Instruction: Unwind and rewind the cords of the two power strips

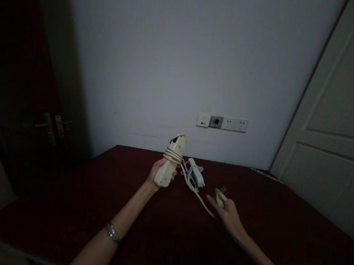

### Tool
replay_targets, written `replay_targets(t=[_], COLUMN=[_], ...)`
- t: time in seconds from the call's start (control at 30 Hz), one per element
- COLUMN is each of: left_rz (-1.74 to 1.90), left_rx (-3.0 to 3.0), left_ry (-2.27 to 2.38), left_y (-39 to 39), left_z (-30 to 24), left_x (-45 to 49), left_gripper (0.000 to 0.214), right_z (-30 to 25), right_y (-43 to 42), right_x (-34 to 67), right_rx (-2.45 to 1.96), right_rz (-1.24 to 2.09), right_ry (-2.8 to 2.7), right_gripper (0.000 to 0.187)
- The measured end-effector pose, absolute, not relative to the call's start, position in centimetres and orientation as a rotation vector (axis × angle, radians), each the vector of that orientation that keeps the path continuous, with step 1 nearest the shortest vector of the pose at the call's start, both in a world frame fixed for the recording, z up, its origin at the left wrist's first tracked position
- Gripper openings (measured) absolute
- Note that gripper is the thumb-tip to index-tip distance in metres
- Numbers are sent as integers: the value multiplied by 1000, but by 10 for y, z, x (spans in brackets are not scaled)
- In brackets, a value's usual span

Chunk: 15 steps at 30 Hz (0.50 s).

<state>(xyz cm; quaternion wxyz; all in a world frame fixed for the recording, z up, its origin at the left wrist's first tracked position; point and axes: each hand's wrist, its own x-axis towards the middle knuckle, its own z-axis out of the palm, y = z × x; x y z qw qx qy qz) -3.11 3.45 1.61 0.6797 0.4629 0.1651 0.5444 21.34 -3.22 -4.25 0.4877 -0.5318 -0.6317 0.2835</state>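
Tilted upright above the table, a cream power strip (pixel 164 174) rests in my left hand (pixel 156 171), whose fingers wrap round its lower half. Several turns of its cord (pixel 172 155) are wound about the middle of the strip. A loose length of that cord runs down to the right. At its end is a plug (pixel 220 198), gripped by my right hand (pixel 227 212), with the prongs blurred and pointing away from me. Behind, between my hands, a second white power strip (pixel 196 173) lies on the table with its own cord bundled around it.
The dark red table (pixel 124 232) reaches back to a pale wall. Wall sockets (pixel 234 124) sit low on the wall above it. A dark door with a handle (pixel 48 125) stands at left, a pale panelled door (pixel 328 128) at right. The light is dim.
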Motion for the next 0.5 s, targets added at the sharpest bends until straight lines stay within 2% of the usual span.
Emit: replay_targets(t=[0.2, 0.5], left_rz=[1115, 1099], left_rx=[935, 903], left_ry=[233, 230], left_y=[35, 38], left_z=[19, 21], left_x=[-36, -40], left_gripper=[50, 47], right_z=[-47, -47], right_y=[-21, -25], right_x=[216, 208], right_rx=[-1157, -1397], right_rz=[304, 227], right_ry=[-1959, -2468], right_gripper=[25, 24])
